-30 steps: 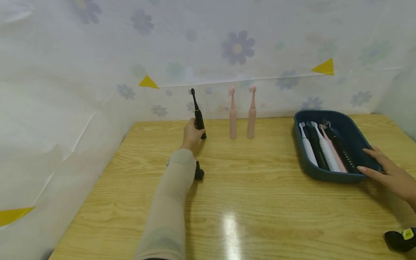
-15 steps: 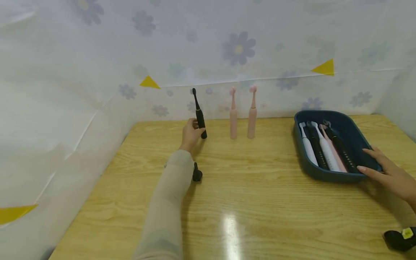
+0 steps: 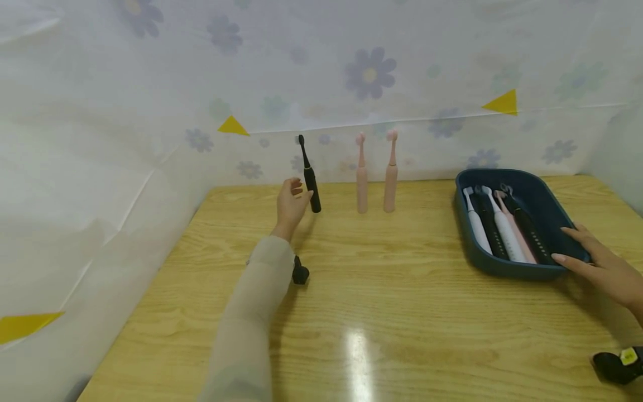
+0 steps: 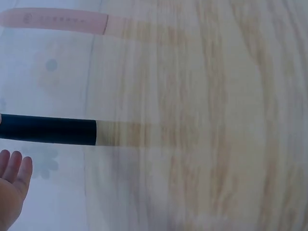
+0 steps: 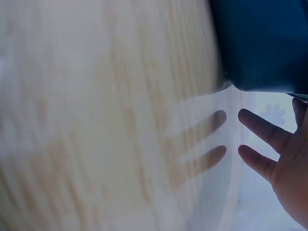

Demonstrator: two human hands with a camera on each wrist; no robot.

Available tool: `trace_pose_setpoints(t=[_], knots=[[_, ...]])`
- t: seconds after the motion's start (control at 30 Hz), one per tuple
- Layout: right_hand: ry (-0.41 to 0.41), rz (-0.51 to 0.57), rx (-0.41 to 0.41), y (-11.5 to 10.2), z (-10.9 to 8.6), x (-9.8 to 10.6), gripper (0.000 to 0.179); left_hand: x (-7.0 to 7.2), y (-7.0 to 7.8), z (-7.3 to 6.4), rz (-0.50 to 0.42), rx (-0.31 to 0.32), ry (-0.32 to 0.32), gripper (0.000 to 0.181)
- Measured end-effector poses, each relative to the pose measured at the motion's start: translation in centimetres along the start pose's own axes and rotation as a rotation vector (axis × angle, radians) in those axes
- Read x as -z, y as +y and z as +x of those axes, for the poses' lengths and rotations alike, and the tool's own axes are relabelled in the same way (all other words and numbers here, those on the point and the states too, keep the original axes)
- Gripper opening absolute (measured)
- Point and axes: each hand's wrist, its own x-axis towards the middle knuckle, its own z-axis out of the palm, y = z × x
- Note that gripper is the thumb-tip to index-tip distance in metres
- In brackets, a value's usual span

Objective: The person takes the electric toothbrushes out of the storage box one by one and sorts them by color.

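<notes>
A black electric toothbrush (image 3: pixel 311 187) stands upright, slightly tilted, on the wooden table in the head view. My left hand (image 3: pixel 291 207) is just left of it, fingers spread off the handle. The thumb tip lies close to the handle; whether it touches I cannot tell. In the left wrist view, several fingertips (image 4: pixel 17 168) are apart from the black handle (image 4: pixel 48 130). My right hand (image 3: pixel 605 268) rests on the near right corner of a dark blue tray (image 3: pixel 517 271), thumb and a finger over the rim. Two straight fingers (image 5: pixel 264 130) stay outside the tray in the right wrist view.
Two pink electric toothbrushes, one left (image 3: pixel 361 190) and one right (image 3: pixel 390 187), stand upright to the right of the black one. Inside the tray lie several white, black and pink toothbrushes (image 3: pixel 506 234). A flower-patterned sheet (image 3: pixel 321 67) hangs behind the table (image 3: pixel 402 324).
My left hand has drawn back slightly left from the black toothbrush and its fingers have come off the handle. The brush stays standing. My right hand and the tray have not visibly moved.
</notes>
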Motion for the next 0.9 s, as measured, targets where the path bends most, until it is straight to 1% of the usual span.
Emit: trace_pose_setpoints(t=[0.17, 0.27, 0.37, 0.5, 0.7, 0.9], knots=[[-0.003, -0.003, -0.008, 0.0, 0.0, 0.0, 0.071, 0.2, 0.6, -0.4, -0.072, -0.021, 0.056, 0.038], [-0.003, -0.004, -0.006, 0.0, 0.0, 0.0, 0.07, 0.3, 0.9, -0.6, -0.124, -0.036, 0.06, 0.036], [0.0, -0.005, -0.003, -0.2, 0.0, 0.0, 0.069, 0.3, 1.5, -1.1, -0.175, -0.058, 0.044, 0.038], [-0.002, 0.0, -0.003, -0.4, 0.0, 0.1, 0.069, 0.2, 2.4, -1.8, -0.217, -0.089, 0.007, 0.039], [0.0, -0.005, -0.004, -0.2, 0.0, 0.2, 0.07, 0.0, 3.3, -2.8, -0.23, -0.132, -0.087, 0.036], [-0.003, -0.006, 0.005, 0.0, -0.1, 0.1, 0.07, -0.9, 4.0, -3.7, -0.263, -0.138, -0.178, 0.037]])
